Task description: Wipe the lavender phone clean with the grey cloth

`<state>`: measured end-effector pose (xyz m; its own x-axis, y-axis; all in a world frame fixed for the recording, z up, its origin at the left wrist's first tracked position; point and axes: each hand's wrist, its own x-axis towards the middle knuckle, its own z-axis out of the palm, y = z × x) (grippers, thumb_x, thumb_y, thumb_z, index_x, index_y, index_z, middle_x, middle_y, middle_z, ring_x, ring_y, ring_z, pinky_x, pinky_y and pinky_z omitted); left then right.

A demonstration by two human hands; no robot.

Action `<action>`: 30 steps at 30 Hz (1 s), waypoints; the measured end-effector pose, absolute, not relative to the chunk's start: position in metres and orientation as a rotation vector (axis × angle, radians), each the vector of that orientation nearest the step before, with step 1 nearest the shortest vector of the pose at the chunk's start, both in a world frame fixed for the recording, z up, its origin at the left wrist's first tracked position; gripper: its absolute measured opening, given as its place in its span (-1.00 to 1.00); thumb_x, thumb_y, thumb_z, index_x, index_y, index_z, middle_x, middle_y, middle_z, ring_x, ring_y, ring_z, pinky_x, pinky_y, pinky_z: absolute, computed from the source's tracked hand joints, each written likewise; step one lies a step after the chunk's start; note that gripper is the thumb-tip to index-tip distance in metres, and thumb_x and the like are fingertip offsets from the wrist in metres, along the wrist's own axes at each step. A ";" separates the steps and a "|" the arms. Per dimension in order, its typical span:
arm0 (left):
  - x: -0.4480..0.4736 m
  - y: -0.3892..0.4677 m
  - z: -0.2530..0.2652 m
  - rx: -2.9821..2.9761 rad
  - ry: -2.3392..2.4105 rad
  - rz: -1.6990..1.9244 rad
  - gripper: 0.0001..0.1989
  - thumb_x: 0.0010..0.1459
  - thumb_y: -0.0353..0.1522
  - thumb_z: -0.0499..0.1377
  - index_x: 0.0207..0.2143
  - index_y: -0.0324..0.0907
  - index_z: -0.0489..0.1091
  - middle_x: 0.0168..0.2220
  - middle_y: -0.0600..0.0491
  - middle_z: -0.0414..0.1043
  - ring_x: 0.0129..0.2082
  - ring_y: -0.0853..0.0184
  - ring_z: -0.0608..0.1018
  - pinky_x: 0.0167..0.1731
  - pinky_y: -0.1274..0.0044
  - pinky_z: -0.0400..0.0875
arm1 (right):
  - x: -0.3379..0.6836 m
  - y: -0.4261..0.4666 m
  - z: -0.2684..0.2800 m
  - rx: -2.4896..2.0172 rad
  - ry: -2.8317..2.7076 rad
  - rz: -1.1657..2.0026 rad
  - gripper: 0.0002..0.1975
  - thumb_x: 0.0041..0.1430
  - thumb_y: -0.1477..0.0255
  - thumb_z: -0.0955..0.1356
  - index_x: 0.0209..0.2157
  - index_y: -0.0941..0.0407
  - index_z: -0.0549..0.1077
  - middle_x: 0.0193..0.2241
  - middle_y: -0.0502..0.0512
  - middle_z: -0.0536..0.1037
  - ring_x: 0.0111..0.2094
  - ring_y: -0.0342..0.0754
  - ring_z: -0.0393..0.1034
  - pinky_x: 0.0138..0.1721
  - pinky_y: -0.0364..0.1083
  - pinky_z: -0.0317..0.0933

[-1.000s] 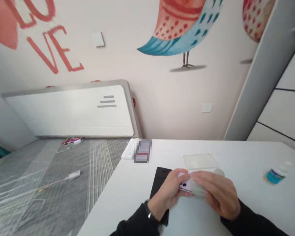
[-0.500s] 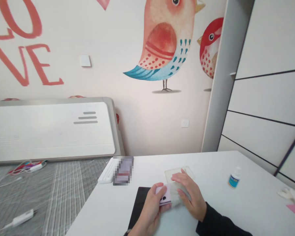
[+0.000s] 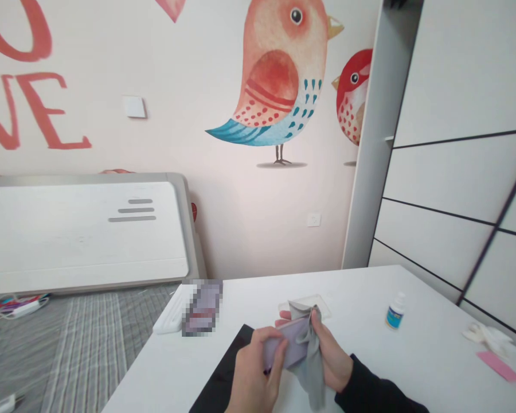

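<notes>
Holding the phone (image 3: 284, 344) in and between both hands, apparently off the table (image 3: 249, 304), and slanting its long axis roughly from 8 o'clock up to 2 o'clock. Gripping the 8 o'clock end in the left hand (image 3: 255, 370), laying thumb and finger across the face showing. Pinching the cloth (image 3: 313, 367) in the right hand (image 3: 333, 358) at the 2 o'clock end, draping it over that end and letting a loose tail hang toward 6 o'clock. So placing the right hand nearer to the covered end, the left nearer to the bare one. Showing fingertips past the 12 o'clock edge too, probably the right hand's, but hiding the back and so not revealing the cloth's reach there. Having the pad (image 3: 224, 376) at 8 o'clock, the case (image 3: 324, 304) between 1 and 2 o'clock, and the bottle (image 3: 394, 315) well apart, between 2 and 3 o'clock.
</notes>
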<state>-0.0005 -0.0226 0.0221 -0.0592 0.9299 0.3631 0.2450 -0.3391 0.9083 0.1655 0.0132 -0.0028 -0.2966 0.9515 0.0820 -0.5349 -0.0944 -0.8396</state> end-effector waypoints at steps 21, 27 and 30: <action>-0.005 -0.029 0.025 2.054 1.133 1.309 -0.90 0.24 -0.24 0.21 -0.29 0.02 0.52 -0.37 0.09 0.62 -0.39 0.26 0.65 -0.33 0.52 0.45 | 0.171 0.018 -0.001 -0.512 -0.933 1.892 -0.15 0.20 -0.30 0.21 0.01 0.17 0.60 -0.05 0.36 0.65 0.04 0.32 0.53 0.21 0.33 0.17; 0.003 -0.023 0.029 1.783 1.423 1.427 -0.79 0.37 -0.12 0.12 -0.13 -0.04 0.30 -0.43 0.17 0.46 -0.54 0.32 0.53 -0.53 0.56 0.38 | 0.171 0.014 0.004 -0.516 -0.916 1.452 -0.42 0.31 -0.09 0.31 0.15 -0.02 0.49 0.17 0.16 0.54 0.32 0.14 0.24 0.41 0.13 -0.15; 0.004 -0.020 0.028 1.740 1.434 1.404 -0.79 0.39 -0.12 0.08 -0.11 -0.05 0.25 -0.54 0.26 0.33 -0.64 0.33 0.47 -0.62 0.57 0.35 | 0.173 0.007 0.009 -0.530 -0.972 1.240 -0.34 0.22 -0.03 0.44 0.27 -0.07 0.36 0.29 0.10 0.41 0.41 0.09 0.06 0.45 0.06 -0.31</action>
